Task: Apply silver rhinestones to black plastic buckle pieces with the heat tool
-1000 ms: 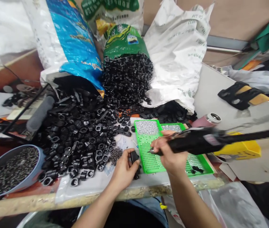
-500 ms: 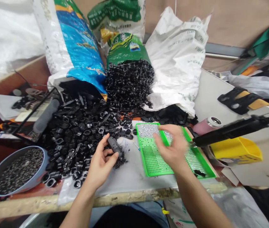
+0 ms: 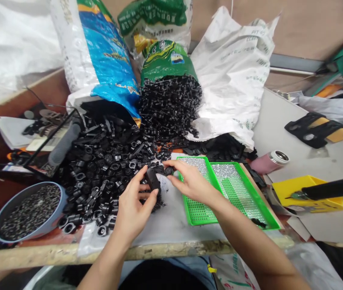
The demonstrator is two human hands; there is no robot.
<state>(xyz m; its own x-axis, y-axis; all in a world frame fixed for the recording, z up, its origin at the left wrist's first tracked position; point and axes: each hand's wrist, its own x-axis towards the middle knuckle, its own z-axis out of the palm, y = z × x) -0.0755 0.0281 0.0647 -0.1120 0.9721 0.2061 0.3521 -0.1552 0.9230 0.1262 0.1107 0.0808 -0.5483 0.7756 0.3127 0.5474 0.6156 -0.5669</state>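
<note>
- Bright, diffuse light covers the bench, leaving only soft shadows.
- Glossy highlights streak the blue bag [image 3: 107, 56] between 10 and 11 o'clock; its opening falls dark.
- The white bag [image 3: 231, 68] between 1 and 2 o'clock shows grey shading in its folds.
- Pale plastic [image 3: 14, 44] at 10 o'clock looks nearly washed out.
- The black part [image 3: 152, 179] near the centre loses fine detail.
- Wide-angle stretching and softness grow towards 3 and 9 o'clock.

The black part [image 3: 152, 178] looks matt plastic, the green tray [image 3: 200, 212] glossy plastic, the white sack [image 3: 234, 76] crinkled, the bottle lid [image 3: 281, 157] shiny metal.
</note>
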